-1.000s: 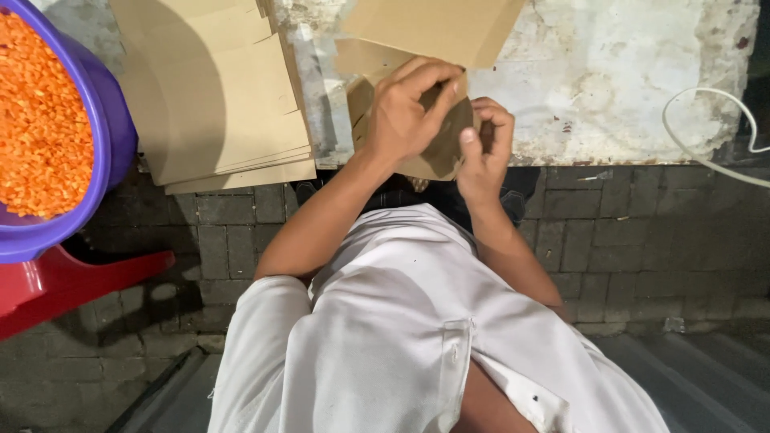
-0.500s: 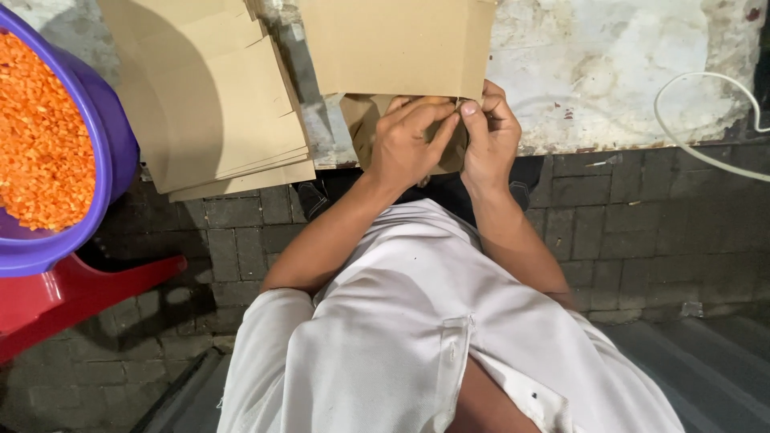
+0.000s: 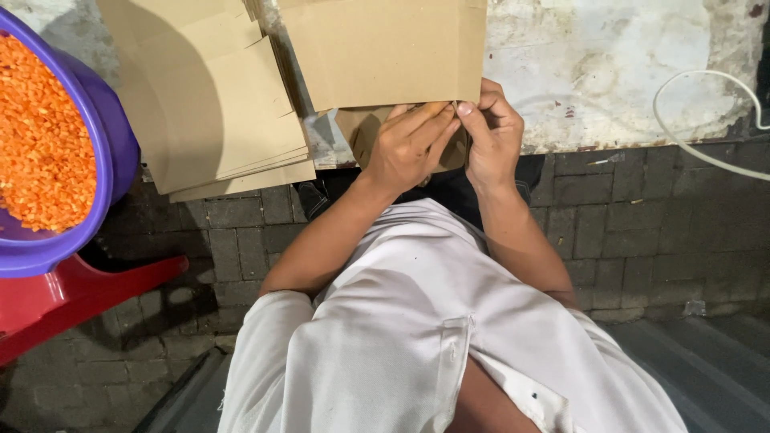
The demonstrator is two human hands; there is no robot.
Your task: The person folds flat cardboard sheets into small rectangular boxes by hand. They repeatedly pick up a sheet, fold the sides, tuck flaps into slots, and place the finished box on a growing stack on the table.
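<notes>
Both hands work one brown paper bag (image 3: 362, 132) at the desk (image 3: 609, 72) edge: left hand (image 3: 409, 146) and right hand (image 3: 493, 132) pinch its top rim between fingertips. Seemingly opening the mouth; next, fingertips would need to part the layers. Flat bag stacks (image 3: 208, 104) lie left of them.

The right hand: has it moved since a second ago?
Yes. The right hand has moved up from the worn table edge to the lower edge of the cardboard sheet, beside the left hand.
</notes>
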